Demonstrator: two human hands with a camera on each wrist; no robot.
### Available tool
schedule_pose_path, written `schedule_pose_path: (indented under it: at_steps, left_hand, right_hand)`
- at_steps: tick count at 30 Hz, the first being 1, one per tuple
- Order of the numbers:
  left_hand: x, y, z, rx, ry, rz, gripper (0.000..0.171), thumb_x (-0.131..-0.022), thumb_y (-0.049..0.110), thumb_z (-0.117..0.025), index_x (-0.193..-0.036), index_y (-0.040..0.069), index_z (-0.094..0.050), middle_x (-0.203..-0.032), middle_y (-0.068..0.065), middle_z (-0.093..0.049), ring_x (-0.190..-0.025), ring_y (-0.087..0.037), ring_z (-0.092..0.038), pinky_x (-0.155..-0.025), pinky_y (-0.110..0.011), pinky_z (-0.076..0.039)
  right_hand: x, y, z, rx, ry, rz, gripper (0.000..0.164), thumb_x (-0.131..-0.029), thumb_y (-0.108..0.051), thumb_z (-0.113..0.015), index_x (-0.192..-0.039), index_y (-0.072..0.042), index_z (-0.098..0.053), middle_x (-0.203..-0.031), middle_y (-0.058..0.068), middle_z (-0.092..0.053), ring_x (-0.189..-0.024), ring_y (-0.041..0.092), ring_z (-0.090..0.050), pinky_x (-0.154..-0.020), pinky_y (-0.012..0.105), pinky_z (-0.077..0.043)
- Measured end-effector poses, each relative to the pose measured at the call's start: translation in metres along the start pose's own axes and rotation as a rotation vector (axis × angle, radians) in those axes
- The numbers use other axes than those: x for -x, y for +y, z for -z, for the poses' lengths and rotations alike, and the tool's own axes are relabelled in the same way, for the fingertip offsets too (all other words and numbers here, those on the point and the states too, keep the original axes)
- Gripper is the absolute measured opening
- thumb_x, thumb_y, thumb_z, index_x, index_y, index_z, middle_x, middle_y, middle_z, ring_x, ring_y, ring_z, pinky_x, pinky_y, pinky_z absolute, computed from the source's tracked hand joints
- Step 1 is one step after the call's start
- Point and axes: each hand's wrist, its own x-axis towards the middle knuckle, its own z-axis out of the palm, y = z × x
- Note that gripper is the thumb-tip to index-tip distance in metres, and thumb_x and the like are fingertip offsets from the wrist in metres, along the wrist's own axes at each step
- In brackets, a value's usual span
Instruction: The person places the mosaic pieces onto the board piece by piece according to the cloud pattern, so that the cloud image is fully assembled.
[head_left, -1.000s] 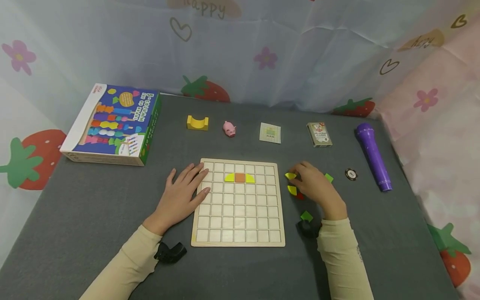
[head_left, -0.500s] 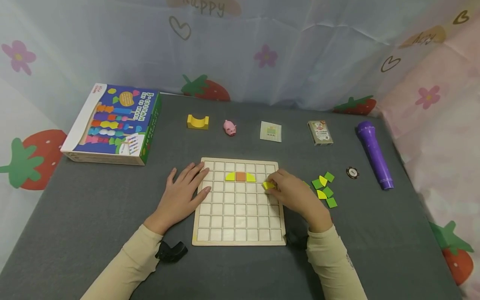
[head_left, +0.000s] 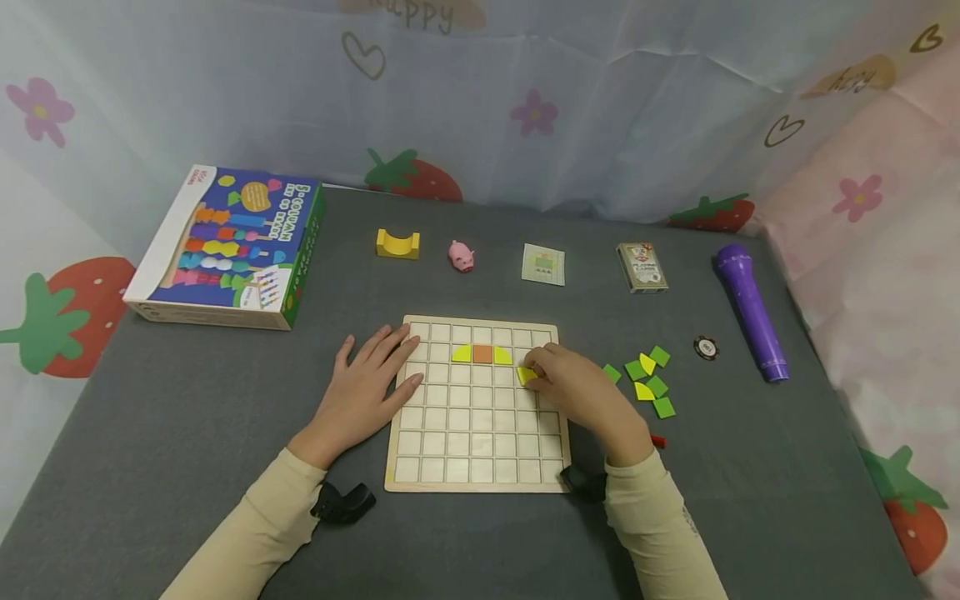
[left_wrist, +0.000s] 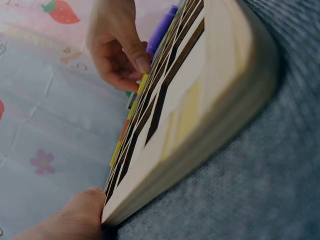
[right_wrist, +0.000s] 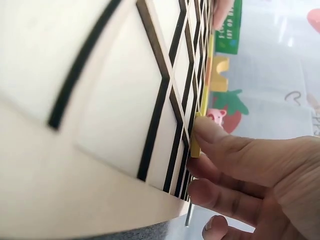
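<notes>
A wooden grid board lies flat on the grey cloth. In one of its upper rows an orange square tile sits between two yellow quarter-round tiles, one on the left and one on the right. My left hand rests on the board's left edge with spread fingers. Over the board's right part, my right hand pinches a yellow tile between thumb and fingers, one row below the others. That tile is low against the grid in the right wrist view; its full outline is hidden.
Loose green tiles and yellow tiles lie right of the board, with a red piece partly behind my wrist. Farther back stand a game box, yellow block, pink pig, pattern card, card pack and purple microphone-shaped object.
My right hand has moved left from the loose tiles onto the board, carrying a yellow tile, then slightly farther left and down onto the grid. The left hand has stayed in place.
</notes>
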Motion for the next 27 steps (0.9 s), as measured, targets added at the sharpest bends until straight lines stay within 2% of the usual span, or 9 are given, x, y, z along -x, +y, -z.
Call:
schedule_pose_path:
  at_steps: [12, 27]
  left_hand:
    - [0.0005, 0.0007, 0.0010, -0.002, -0.006, 0.007, 0.059, -0.097, 0.044, -0.051, -0.148, 0.016, -0.040, -0.154, -0.006, -0.034, -0.143, -0.029, -0.026, -0.111, -0.064, -0.009]
    - [-0.0005, 0.0007, 0.0001, -0.008, -0.010, 0.008, 0.060, -0.097, 0.046, -0.050, -0.148, 0.017, -0.039, -0.154, -0.006, -0.033, -0.143, -0.029, -0.026, -0.111, -0.064, -0.009]
  right_hand:
    - [0.0010, -0.0039, -0.0013, 0.019, 0.015, 0.002, 0.022, -0.087, -0.014, -0.072, -0.107, -0.009, -0.065, -0.088, 0.001, -0.060, -0.074, 0.013, -0.050, -0.066, 0.027, -0.045]
    - [0.0039, -0.0077, -0.0035, 0.025, 0.037, -0.001, 0.027, -0.088, -0.015, -0.070, -0.113, -0.008, -0.063, -0.100, 0.003, -0.061, -0.079, 0.014, -0.055, -0.071, 0.030, -0.050]
